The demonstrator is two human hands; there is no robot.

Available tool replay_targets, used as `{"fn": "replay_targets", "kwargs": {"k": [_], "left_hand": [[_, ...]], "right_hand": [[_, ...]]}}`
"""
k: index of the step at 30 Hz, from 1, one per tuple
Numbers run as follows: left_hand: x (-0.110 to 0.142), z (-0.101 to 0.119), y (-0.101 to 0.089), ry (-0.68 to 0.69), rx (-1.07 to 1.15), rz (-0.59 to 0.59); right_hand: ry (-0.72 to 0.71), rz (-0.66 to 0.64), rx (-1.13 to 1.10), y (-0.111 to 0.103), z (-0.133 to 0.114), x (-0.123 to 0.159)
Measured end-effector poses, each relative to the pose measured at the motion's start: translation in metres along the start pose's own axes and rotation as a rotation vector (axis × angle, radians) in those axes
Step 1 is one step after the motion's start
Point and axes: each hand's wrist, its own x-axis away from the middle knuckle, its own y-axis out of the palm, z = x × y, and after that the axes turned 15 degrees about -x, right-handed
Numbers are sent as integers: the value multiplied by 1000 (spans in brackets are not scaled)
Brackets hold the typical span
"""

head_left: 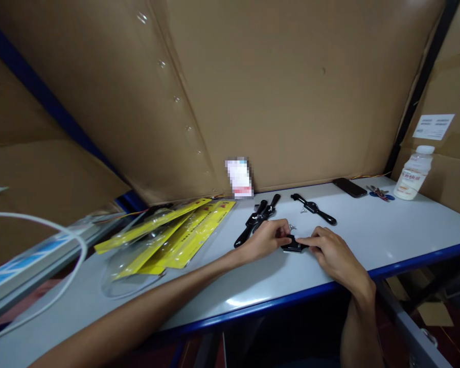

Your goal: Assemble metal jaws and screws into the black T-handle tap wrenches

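Both my hands rest on the grey table [387, 230] and close on a small black tool [293, 246] between them. My left hand [266, 239] pinches its left end with bent fingers. My right hand [331, 251] presses its right end with index finger and thumb. Just behind my hands lie two more black tools with long handles, one pair [257, 219] at the left and one [313, 208] at the right. A small metal wing-shaped part [292, 227] lies by my left fingers.
Yellow blister packages [176, 232] in clear plastic lie at the left. A black phone [349, 187], keys [380, 193] and a white bottle [413, 174] stand at the back right. Cardboard walls [276, 92] enclose the table. A white cable [61, 266] loops at the left.
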Motion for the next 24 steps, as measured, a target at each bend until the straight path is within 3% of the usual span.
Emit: {"fn": "replay_targets", "kwargs": {"k": [9, 12, 15, 24], "left_hand": [[11, 9, 12, 12, -149, 103], [14, 9, 8, 126, -203, 91], [16, 7, -1, 286, -263, 1], [16, 2, -5, 444, -458, 21]], "right_hand": [[-21, -37, -3, -3, -1, 1], [-30, -18, -5, -2, 2, 2], [-53, 14, -20, 0, 8, 3], [-78, 26, -33, 0, 13, 3]]}}
